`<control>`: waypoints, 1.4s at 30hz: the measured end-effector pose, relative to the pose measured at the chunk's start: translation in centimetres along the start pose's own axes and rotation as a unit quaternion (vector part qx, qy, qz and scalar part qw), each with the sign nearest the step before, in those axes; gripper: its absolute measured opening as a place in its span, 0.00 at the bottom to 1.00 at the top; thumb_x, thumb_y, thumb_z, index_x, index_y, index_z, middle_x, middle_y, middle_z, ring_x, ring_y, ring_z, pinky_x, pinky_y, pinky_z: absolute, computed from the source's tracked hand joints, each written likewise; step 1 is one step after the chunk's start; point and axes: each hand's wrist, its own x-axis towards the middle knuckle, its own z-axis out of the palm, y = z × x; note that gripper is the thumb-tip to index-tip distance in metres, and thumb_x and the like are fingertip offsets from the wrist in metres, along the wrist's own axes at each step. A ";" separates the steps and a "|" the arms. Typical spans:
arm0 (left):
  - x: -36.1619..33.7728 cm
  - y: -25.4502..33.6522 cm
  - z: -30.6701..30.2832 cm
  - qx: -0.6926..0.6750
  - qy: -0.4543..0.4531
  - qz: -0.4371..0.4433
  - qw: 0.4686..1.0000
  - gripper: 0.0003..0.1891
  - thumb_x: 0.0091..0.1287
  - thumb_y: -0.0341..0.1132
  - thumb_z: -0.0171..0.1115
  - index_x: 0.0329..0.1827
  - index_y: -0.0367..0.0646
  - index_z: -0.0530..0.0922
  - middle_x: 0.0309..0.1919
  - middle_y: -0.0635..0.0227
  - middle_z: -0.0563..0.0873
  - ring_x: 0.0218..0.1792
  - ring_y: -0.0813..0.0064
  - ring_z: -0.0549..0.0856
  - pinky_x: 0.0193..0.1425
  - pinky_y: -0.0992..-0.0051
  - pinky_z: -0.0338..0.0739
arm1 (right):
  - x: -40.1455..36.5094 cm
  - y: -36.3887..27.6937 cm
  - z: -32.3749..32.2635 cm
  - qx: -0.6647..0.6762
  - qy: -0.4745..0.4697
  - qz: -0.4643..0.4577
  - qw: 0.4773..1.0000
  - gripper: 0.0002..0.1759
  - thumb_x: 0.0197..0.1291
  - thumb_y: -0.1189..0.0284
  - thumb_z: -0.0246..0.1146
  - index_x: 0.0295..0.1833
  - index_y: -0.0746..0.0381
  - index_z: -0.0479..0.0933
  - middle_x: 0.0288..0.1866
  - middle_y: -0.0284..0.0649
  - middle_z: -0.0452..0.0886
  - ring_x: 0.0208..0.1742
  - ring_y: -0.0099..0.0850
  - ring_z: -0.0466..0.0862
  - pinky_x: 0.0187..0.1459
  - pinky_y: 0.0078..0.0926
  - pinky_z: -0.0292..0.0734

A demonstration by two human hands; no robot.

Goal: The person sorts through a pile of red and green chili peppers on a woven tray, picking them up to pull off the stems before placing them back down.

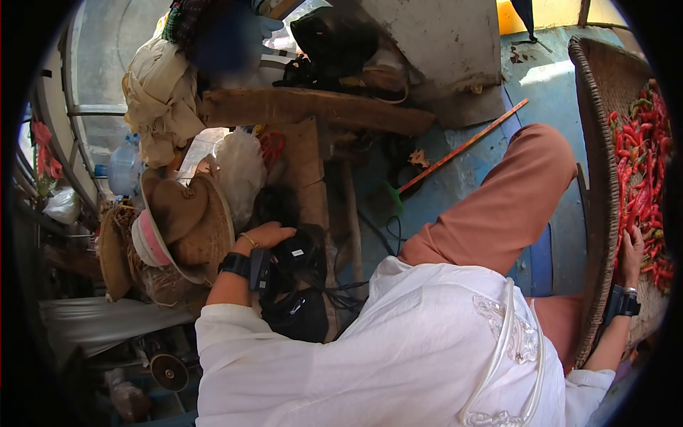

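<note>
My left hand (269,235) is at the upper edge of a black object (293,250) with a small white label, among dark cables. One digit points right; the other fingers are largely hidden, so its grip is unclear. On the far right, my right hand (630,250) lies over red chillies (644,164) inside a large woven basket (594,114), fingers stretched along them. A few green chillies show among the red ones. Both wrists carry black straps with devices.
Straw hats (206,228) and a white plastic bag (238,167) are left of a wooden board (309,171). A red-orange stick (462,148) with a green end lies on the blue floor (548,92). A fan (169,371) stands lower left.
</note>
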 end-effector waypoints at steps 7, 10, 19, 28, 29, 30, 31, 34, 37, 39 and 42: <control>1.5 -0.9 -0.2 0.013 -0.010 0.004 1.000 0.27 0.56 0.49 0.54 0.34 0.23 0.76 0.29 0.54 0.81 0.22 0.65 0.82 0.22 0.70 0.77 | 0.4 0.7 -0.5 -0.078 -0.003 -0.033 0.996 0.08 0.62 0.77 0.49 0.44 0.66 0.72 0.37 0.30 0.72 0.39 0.19 0.70 0.43 0.17 0.65; 1.6 -0.9 -0.3 0.038 -0.007 0.029 0.999 0.29 0.55 0.51 0.55 0.34 0.23 0.76 0.29 0.52 0.81 0.23 0.64 0.82 0.24 0.70 0.77 | 0.2 -0.1 -0.3 -0.107 -0.007 -0.038 0.993 0.08 0.61 0.77 0.50 0.43 0.67 0.72 0.36 0.30 0.72 0.38 0.20 0.70 0.42 0.17 0.66; 2.6 -0.3 -0.7 0.221 0.018 0.022 0.975 0.37 0.50 0.59 0.57 0.36 0.22 0.77 0.32 0.46 0.81 0.36 0.58 0.82 0.41 0.68 0.73 | -1.0 -4.2 1.7 -0.161 0.061 -0.043 0.984 0.06 0.54 0.77 0.56 0.37 0.68 0.74 0.34 0.37 0.72 0.37 0.26 0.73 0.42 0.20 0.66; -0.5 5.3 -3.7 0.401 0.113 0.199 0.887 0.24 0.55 0.49 0.58 0.39 0.31 0.78 0.34 0.49 0.82 0.37 0.57 0.82 0.39 0.66 0.74 | -1.5 -5.4 1.8 -0.237 0.092 -0.042 0.966 0.11 0.48 0.68 0.61 0.35 0.64 0.77 0.31 0.43 0.74 0.36 0.39 0.76 0.40 0.31 0.70; -2.7 8.2 -3.2 0.390 0.127 0.238 0.880 0.21 0.55 0.46 0.60 0.39 0.32 0.78 0.32 0.50 0.82 0.36 0.58 0.82 0.38 0.66 0.74 | -1.5 -5.5 1.6 -0.232 0.088 -0.040 0.968 0.11 0.47 0.68 0.61 0.35 0.63 0.77 0.30 0.43 0.74 0.36 0.39 0.76 0.39 0.31 0.70; -5.0 11.2 -2.4 0.377 0.140 0.276 0.873 0.19 0.54 0.42 0.61 0.39 0.33 0.78 0.31 0.52 0.82 0.34 0.58 0.82 0.37 0.66 0.74 | -1.5 -5.7 1.6 -0.217 0.097 -0.038 0.971 0.10 0.48 0.70 0.61 0.34 0.64 0.77 0.30 0.43 0.74 0.34 0.36 0.76 0.37 0.29 0.70; -7.2 14.7 -1.3 0.379 0.175 0.401 0.815 0.16 0.52 0.37 0.63 0.38 0.34 0.77 0.29 0.54 0.82 0.31 0.61 0.82 0.34 0.69 0.74 | -1.5 -6.3 1.4 -0.220 0.106 -0.038 0.969 0.10 0.48 0.70 0.61 0.34 0.64 0.77 0.30 0.43 0.74 0.34 0.36 0.76 0.37 0.29 0.70; -12.4 26.0 3.4 0.333 0.174 0.609 0.698 0.16 0.48 0.32 0.66 0.39 0.37 0.75 0.28 0.57 0.79 0.26 0.62 0.80 0.30 0.70 0.73 | -1.8 -8.7 0.4 -0.065 0.140 -0.025 0.988 0.08 0.51 0.74 0.59 0.36 0.65 0.76 0.25 0.34 0.74 0.27 0.23 0.75 0.31 0.22 0.70; -14.8 35.4 9.2 0.347 0.134 0.766 0.524 0.13 0.52 0.33 0.62 0.40 0.40 0.74 0.30 0.60 0.79 0.29 0.60 0.80 0.33 0.69 0.74 | -3.2 -12.0 -0.9 0.092 0.126 0.022 0.988 0.06 0.55 0.75 0.57 0.38 0.65 0.75 0.24 0.29 0.73 0.24 0.17 0.73 0.27 0.16 0.69; -15.6 41.0 14.4 0.285 0.093 0.863 0.407 0.15 0.52 0.32 0.61 0.42 0.39 0.73 0.35 0.60 0.79 0.28 0.65 0.81 0.34 0.70 0.75 | -5.0 -14.6 -1.6 0.163 0.113 0.062 0.978 0.05 0.58 0.75 0.56 0.37 0.64 0.74 0.25 0.28 0.73 0.22 0.14 0.72 0.23 0.11 0.67; -19.0 45.1 22.2 0.237 0.028 0.912 0.333 0.19 0.52 0.32 0.61 0.49 0.39 0.71 0.44 0.59 0.77 0.35 0.59 0.81 0.41 0.67 0.74 | -7.9 -16.5 -2.2 0.244 0.085 0.067 0.964 0.06 0.57 0.75 0.55 0.40 0.63 0.74 0.30 0.31 0.75 0.25 0.16 0.74 0.29 0.13 0.71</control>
